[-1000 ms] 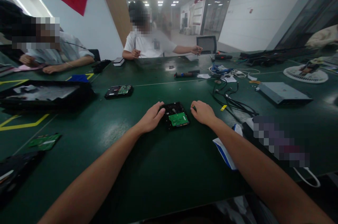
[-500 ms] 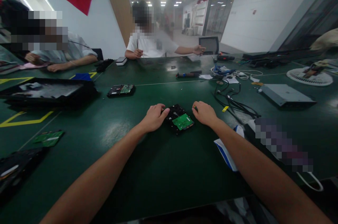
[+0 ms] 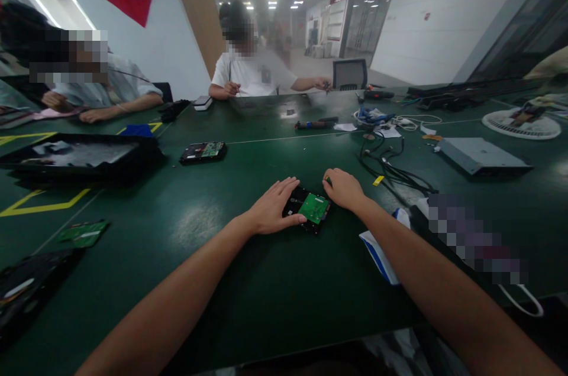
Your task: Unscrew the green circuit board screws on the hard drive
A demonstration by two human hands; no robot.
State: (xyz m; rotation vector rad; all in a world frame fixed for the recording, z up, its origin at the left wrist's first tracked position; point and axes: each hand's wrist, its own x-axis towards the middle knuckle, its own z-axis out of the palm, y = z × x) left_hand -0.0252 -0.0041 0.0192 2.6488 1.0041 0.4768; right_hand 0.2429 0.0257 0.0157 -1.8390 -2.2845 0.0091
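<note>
A black hard drive (image 3: 314, 209) lies on the green table (image 3: 266, 287) with its green circuit board facing up, turned at an angle. My left hand (image 3: 275, 208) grips its left side, fingers over the far edge and thumb along the near edge. My right hand (image 3: 344, 188) rests closed at the drive's far right corner. A small dark tip shows at its fingers; I cannot make out what it is.
A second hard drive (image 3: 203, 152) lies further left, near a black tray (image 3: 75, 157). A loose green board (image 3: 82, 232) sits at near left. Black cables (image 3: 390, 172) and a grey box (image 3: 481, 154) are to the right. Two people sit across the table.
The hard drive has turned and slid right and a little nearer. My left hand moved onto it, the thumb now along its near edge. My right hand barely moved.
</note>
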